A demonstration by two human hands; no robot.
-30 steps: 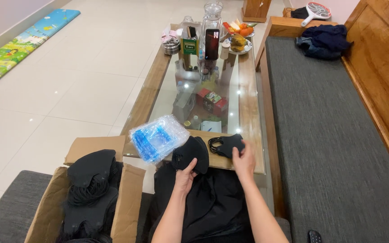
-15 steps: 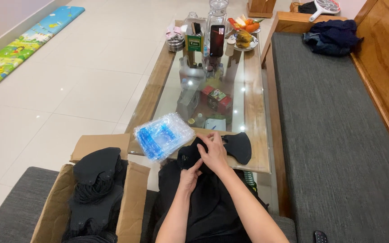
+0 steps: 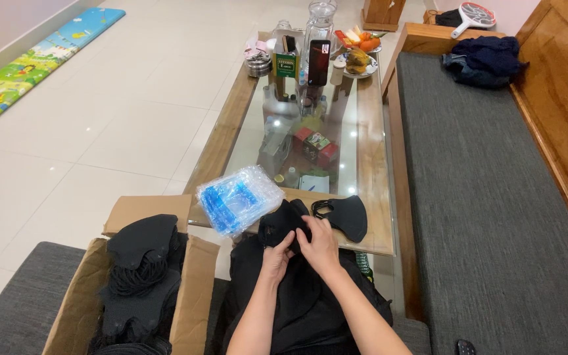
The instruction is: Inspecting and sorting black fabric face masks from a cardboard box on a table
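Fabric, black and soft, makes up the folded black cloth mask (image 3: pixel 283 222) that both hands work at the near edge of the glass-topped wooden bench (image 3: pixel 369 164). The left hand (image 3: pixel 276 255) pinches its lower side with curled fingers; the right hand (image 3: pixel 319 242) is closed on its right part. A second black cloth mask (image 3: pixel 348 215) lies just beside, touching the bench's front rim. A clear plastic pack with blue contents (image 3: pixel 239 199) overhangs the corner, beside an open cardboard box of black masks (image 3: pixel 136 276). Bare glass stretches beyond.
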